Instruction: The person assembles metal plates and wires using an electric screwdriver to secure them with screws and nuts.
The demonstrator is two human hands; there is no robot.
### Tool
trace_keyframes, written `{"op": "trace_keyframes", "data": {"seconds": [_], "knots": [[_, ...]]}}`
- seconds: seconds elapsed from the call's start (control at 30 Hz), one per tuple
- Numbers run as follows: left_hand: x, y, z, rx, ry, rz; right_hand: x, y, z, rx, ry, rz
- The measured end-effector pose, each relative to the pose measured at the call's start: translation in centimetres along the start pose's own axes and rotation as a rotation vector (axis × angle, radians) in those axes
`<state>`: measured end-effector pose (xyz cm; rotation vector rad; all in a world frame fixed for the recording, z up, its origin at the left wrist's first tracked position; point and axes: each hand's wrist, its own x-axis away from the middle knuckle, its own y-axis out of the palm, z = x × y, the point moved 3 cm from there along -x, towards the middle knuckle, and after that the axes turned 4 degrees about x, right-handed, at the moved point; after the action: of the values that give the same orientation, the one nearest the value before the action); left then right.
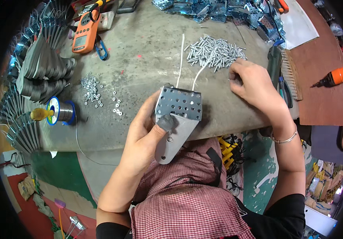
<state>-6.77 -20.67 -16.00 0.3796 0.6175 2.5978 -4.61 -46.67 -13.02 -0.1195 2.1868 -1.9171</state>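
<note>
Far left on the worktop [147, 44]: solder spool [60, 111], small nuts [91, 88]. Left hand [145, 137], grip closed around the perforated metal bracket [178, 115], thumb pressed on its front. Better to hold bracket steady, holes facing up. Right hand [255, 85], fingers curled at screw pile [215, 51]; cannot tell whether one is pinched.

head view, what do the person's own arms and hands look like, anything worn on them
Both forearms are bare, with short black sleeves ending near the upper arms. The left hand has a grey fingertip cover on its thumb and no other glove. The right hand is ungloved, with a thin silver bangle around its wrist. No watch or rings can be made out.
</note>
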Motion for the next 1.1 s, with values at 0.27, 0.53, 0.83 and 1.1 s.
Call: {"op": "trace_keyframes", "data": {"seconds": [0.27, 0.53, 0.83, 1.1], "knots": [[-0.2, -0.2, 0.0, 0.127, -0.017, 0.116, 0.1, 0.1, -0.9, -0.303, 0.134, 0.116], [0.0, 0.2, 0.0, 0.101, 0.063, 0.228, -2.1, 1.1, -2.0, -0.253, 0.230, 0.182], [0.5, -0.3, 0.0, 0.213, 0.085, 0.208, -1.8, 0.6, -3.9, -0.066, 0.202, 0.066], [0.3, 0.1, -0.3, 0.257, 0.103, 0.230, 0.7, -1.1, -10.2, -0.814, 0.075, 0.280]]}}
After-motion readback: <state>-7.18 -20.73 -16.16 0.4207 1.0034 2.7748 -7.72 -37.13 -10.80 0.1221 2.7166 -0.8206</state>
